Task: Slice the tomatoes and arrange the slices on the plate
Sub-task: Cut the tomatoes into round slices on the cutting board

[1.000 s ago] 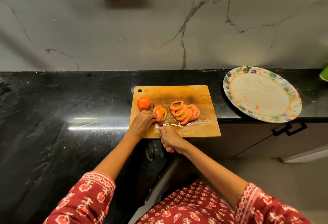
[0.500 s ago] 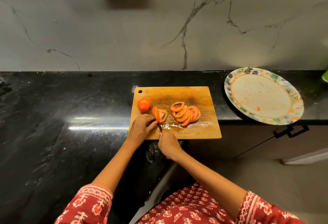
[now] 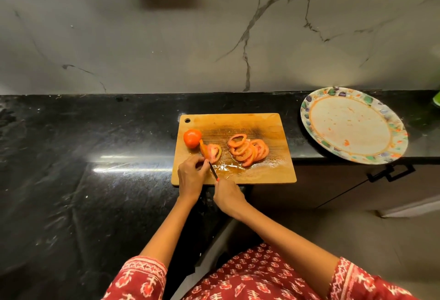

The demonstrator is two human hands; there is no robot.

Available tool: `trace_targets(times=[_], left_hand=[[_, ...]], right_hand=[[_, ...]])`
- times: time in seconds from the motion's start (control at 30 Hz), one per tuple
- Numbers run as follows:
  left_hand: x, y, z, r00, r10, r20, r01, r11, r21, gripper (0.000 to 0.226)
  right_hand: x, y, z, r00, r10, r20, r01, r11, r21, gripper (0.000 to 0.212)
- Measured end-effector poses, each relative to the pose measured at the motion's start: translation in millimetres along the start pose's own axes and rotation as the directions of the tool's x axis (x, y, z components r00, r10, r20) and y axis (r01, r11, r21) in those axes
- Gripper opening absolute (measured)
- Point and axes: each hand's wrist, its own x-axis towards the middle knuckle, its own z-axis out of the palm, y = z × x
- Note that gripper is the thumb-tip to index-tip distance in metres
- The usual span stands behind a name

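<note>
A black stone counter point(image 3: 95, 180) carries a wooden cutting board point(image 3: 238, 123) and patterned plate point(image 3: 309, 119).

No text, label, brand, number or sign can be read anywhere in this view
</note>
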Motion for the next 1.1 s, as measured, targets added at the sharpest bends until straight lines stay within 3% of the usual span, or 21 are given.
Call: trace_targets(times=[0.27, 0.5, 0.67, 0.8, 0.87, 0.97, 1.03, 1.1], left_hand=[[2.1, 0.7, 1.7, 0.997, -0.078, -0.02, 0.078, 0.997, 0.026, 0.01], [4.5, 4.8, 1.8, 0.992, -0.123, -0.033, 0.124, 0.991, 0.046, 0.01], [5.1, 5.9, -0.7, 0.999, -0.044, -0.008, 0.045, 0.991, 0.123, 0.006], [9.0, 5.1, 5.2, 0.992, 0.079, 0.101, -0.096, 0.979, 0.178, 0.003], [12.0, 6.6, 11.3, 0.987, 0.085, 0.133, -0.108, 0.978, 0.176, 0.013], [15.8, 10.9, 19.8, 0.987, 0.03, 0.158, -0.051, 0.99, 0.131, 0.048], [20.8, 13.9, 23.0, 0.985, 0.001, 0.173, -0.016, 0.996, 0.087, 0.058], [26.9, 16.1, 25.1, 0.979, -0.022, 0.202, 0.01, 0.998, 0.057, 0.053]], right_hand=[[6.3, -12.5, -4.3, 1.0, 0.013, -0.002, -0.013, 1.0, -0.008, 0.026], [-12.3, 20.8, -4.6, 0.998, -0.018, -0.055, 0.014, 0.997, -0.078, 0.03], [-4.7, 18.7, -7.7, 0.99, -0.05, -0.131, 0.047, 0.999, -0.024, 0.028], [-3.5, 30.0, -22.4, 0.96, -0.114, -0.255, 0.124, 0.992, 0.022, 0.032], [0.3, 36.9, -35.4, 0.942, -0.133, -0.308, 0.162, 0.984, 0.069, 0.029], [11.9, 50.6, -58.2, 0.913, -0.101, -0.396, 0.185, 0.967, 0.178, 0.015], [19.2, 61.3, -72.6, 0.905, -0.02, -0.426, 0.124, 0.968, 0.217, 0.03], [24.1, 72.6, -83.7, 0.909, 0.062, -0.411, 0.034, 0.975, 0.222, 0.051]])
